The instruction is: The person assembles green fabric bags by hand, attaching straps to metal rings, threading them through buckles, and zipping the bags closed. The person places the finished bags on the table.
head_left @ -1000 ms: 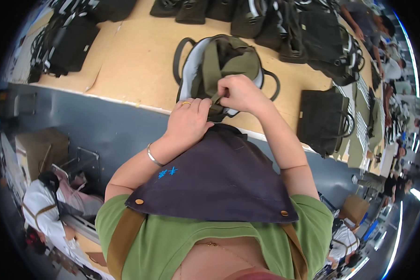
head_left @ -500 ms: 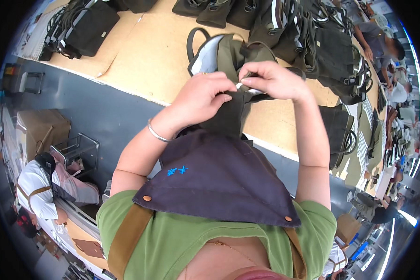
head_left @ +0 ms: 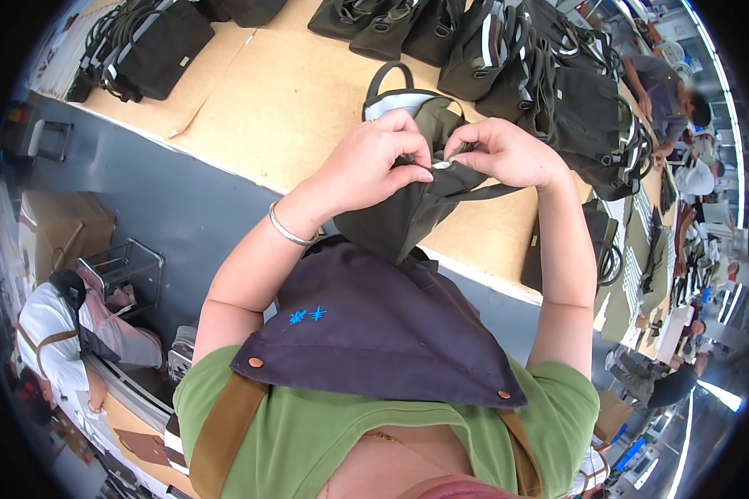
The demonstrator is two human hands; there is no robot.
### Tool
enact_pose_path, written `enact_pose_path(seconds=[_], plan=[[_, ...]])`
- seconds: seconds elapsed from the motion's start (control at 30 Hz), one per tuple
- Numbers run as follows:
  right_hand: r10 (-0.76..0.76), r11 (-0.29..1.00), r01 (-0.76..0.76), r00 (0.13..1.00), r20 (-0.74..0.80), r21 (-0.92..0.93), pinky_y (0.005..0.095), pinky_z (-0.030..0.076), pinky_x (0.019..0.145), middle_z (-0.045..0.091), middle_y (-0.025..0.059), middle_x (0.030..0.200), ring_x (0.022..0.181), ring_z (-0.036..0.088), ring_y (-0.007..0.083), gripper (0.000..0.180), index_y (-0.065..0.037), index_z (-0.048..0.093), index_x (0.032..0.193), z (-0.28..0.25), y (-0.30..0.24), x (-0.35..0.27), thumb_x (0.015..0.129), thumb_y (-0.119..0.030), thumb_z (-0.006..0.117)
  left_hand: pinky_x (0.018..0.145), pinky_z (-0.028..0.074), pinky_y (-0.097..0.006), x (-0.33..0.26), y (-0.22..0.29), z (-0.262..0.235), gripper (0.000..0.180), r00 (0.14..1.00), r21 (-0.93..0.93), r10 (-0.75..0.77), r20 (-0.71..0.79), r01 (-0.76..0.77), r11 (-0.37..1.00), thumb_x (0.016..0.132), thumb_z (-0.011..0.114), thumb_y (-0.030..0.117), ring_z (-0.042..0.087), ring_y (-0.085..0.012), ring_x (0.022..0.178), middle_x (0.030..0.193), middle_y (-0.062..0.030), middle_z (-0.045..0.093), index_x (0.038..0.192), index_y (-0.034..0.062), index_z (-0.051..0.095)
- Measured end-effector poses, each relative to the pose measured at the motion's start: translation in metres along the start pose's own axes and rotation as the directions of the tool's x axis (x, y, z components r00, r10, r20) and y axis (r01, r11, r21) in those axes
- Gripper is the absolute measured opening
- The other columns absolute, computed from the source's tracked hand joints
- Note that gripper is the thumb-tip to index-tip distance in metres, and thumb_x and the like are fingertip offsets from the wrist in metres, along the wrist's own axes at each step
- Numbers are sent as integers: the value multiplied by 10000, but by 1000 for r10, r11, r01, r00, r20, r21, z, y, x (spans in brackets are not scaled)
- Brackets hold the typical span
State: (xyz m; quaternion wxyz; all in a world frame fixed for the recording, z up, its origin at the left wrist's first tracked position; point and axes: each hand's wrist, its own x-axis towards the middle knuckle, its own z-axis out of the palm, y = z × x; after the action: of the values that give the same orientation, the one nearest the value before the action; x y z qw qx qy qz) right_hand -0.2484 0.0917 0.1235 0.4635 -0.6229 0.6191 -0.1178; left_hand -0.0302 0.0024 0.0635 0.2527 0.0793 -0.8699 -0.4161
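Note:
A dark olive fabric bag (head_left: 383,218) leans at the table's near edge, against my apron. Its dark loop handle (head_left: 390,70) and pale lining (head_left: 395,103) show at the far end. My left hand (head_left: 383,160) is closed, pinching the bag's fabric between thumb and fingers. Opposite it, my right hand (head_left: 508,154) is pinched shut at a small white piece (head_left: 443,165) on the bag's edge. The white piece lies between the fingertips of both hands; its exact kind is too small to tell. A dark strap (head_left: 487,192) runs off to the right.
The tan tabletop (head_left: 283,108) carries several finished-looking dark bags (head_left: 591,116) at the far right and a stack of bags (head_left: 162,54) at the far left. A cardboard box (head_left: 66,229) and a metal cart (head_left: 125,266) stand left. Other people (head_left: 54,333) sit or stand nearby.
The bag has tilted and turned, its top now lower and further right. Both hands have moved slightly right and down with it, and the white piece shows more plainly.

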Motion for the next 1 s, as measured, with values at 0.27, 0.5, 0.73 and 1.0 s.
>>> enact_pose_path(seconds=[0.27, 0.5, 0.73, 1.0], plan=[[-187, 982, 187, 980, -74, -18, 289, 450, 614, 608, 36, 689, 633, 537, 123, 119, -43, 660, 991, 20, 5, -4, 889, -90, 623, 574, 412, -327, 12, -1, -15, 156, 903, -118, -73, 422, 135, 984, 868, 689, 162, 540, -169, 626, 701, -42, 591, 890, 63, 570], [-38, 999, 40, 994, -98, 22, 278, 452, 599, 641, 30, 712, 630, 553, 100, 135, -50, 685, 972, 22, -4, -3, 842, -84, 684, 617, 463, -303, 12, 0, -15, 144, 918, -91, -133, 373, 179, 980, 841, 708, 147, 588, -166, 663, 732, -70, 633, 848, 25, 632], [-80, 997, 80, 997, -11, 16, 262, 451, 588, 659, 15, 744, 626, 542, 74, 167, -59, 700, 961, 22, 8, 2, 798, -21, 699, 681, 510, -317, 10, 3, -14, 157, 925, -117, -129, 357, 181, 977, 817, 726, 147, 647, -206, 751, 785, -97, 660, 819, 7, 655], [-150, 988, 149, 989, -16, -47, 286, 474, 611, 673, 58, 793, 675, 602, 152, 196, -49, 708, 960, 18, -4, 2, 778, 16, 675, 681, 495, -352, 9, 13, -14, 159, 911, 7, -250, 329, 263, 965, 804, 719, 173, 628, -251, 741, 785, -102, 650, 792, 28, 656]])
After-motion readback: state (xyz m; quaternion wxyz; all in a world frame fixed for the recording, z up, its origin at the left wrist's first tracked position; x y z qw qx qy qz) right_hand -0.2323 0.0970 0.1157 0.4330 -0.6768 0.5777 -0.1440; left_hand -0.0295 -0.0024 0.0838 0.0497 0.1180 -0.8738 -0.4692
